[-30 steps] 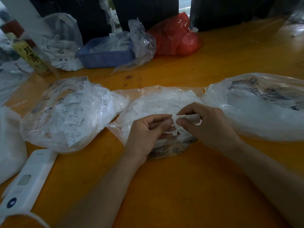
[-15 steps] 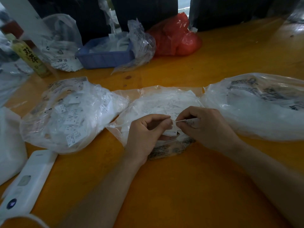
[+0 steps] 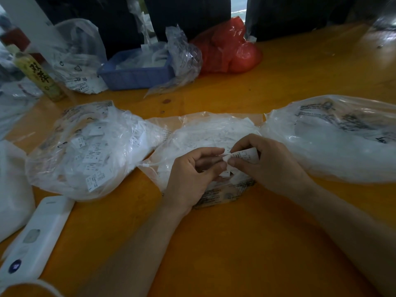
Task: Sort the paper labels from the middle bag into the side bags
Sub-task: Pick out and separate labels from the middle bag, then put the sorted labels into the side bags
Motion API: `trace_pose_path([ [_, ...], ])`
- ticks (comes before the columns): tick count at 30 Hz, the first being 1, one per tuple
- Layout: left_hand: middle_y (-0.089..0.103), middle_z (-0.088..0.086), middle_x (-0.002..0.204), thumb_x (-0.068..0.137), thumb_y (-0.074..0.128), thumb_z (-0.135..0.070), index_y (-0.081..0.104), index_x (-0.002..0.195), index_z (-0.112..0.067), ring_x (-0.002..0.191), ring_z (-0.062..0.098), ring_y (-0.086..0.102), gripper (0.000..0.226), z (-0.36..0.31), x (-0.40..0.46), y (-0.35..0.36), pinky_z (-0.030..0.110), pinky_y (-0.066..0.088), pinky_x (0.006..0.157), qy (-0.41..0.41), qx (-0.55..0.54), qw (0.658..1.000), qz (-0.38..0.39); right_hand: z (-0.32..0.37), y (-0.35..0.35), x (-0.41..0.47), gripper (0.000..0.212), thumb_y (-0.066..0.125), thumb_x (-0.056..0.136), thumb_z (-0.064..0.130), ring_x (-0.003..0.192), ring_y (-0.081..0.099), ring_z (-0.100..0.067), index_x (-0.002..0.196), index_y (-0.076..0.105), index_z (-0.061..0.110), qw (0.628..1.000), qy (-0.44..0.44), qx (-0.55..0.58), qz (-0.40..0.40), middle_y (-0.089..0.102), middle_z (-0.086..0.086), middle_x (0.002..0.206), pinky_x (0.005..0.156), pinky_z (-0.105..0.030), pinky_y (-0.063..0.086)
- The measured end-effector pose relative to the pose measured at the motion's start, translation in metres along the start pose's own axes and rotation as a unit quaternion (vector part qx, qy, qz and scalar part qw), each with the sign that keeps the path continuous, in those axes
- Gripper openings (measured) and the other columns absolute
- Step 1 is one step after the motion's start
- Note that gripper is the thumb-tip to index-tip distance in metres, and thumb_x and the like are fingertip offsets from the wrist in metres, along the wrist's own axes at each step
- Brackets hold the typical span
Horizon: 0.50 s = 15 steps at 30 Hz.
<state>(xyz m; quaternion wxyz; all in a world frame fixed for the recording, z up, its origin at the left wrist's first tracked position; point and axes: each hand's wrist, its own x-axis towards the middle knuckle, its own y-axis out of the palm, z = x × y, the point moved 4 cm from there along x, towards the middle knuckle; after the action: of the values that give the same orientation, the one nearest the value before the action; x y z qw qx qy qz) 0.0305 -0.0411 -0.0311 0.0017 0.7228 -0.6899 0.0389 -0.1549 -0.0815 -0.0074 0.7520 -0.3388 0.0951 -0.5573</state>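
Since half a second ago the label (image 3: 243,155) turns face-up in my right hand (image 3: 272,166), print now showing; otherwise both hands stay put over the middle bag (image 3: 205,133). Right thumb and forefinger pinch the thin, curled paper slip, its long axis running left-right. My left hand (image 3: 192,174) curls at its left end, fingertips pinching another slip, I think. Right bag (image 3: 334,142) lies just beside the right hand, nearer than the left bag (image 3: 85,146). All three are crinkly clear plastic, soft and slumped on the wooden table (image 3: 235,243).
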Motion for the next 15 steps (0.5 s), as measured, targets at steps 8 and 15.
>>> trace_pose_path([
  [8,0.082,-0.005,0.104,0.089,0.084,-0.009,0.078,0.109,-0.030,0.094,0.018,0.080,0.030,0.0019,0.0017,-0.0027,0.027,0.064,0.073,-0.006,-0.006,1.000,-0.015,0.0034,0.0017,-0.0022,0.008,0.065,0.099,0.027,0.039,0.045,-0.005,0.107,0.068,0.029,1.000,-0.007,0.024,0.001,0.056,0.041,0.065,0.038,-0.012,0.033],
  [15,0.079,-0.005,0.099,0.087,0.087,-0.017,0.081,0.105,-0.041,0.091,0.019,0.079,0.030,0.0015,0.0011,-0.0032,0.034,0.067,0.070,-0.005,0.017,1.000,-0.020,-0.0029,0.0020,-0.0009,0.017,0.071,0.087,0.049,0.050,0.048,-0.003,0.101,0.062,0.044,0.999,-0.002,0.050,-0.021,0.056,0.026,0.063,0.046,-0.013,0.039],
])
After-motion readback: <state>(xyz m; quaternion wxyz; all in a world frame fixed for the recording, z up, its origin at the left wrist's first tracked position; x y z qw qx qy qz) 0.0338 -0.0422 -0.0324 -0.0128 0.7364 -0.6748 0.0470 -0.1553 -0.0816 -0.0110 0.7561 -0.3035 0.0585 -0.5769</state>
